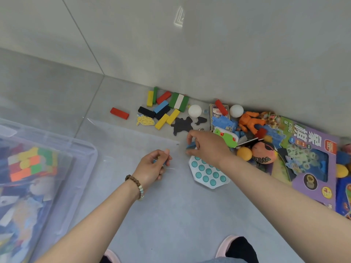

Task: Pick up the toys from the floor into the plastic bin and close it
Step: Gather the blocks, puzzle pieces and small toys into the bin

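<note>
Reaching out over grey floor tiles (171,215), the person has both hands above the scatter. The right hand (207,145) pinches a small blue flat piece (190,145) between thumb and fingertips, just beside a white octagonal pop-bubble board with teal domes (207,176). The left hand (153,166), beaded bracelet (137,186) at the wrist, has its fingers curled round a small blue object (156,160); cannot tell what it is. A clear plastic bin (91,149) sits at left, well apart from the pile, with a multicoloured cube puzzle (28,164) inside. Writing: the purple game box (311,154) at right reads "XIANG" beside large white Chinese characters; the card pack (215,111) by the wall has print too small to read. Coloured wooden blocks (165,107) hug the wall base, and one red block (119,113) lies apart. Open floor runs between bin and pile.
</note>
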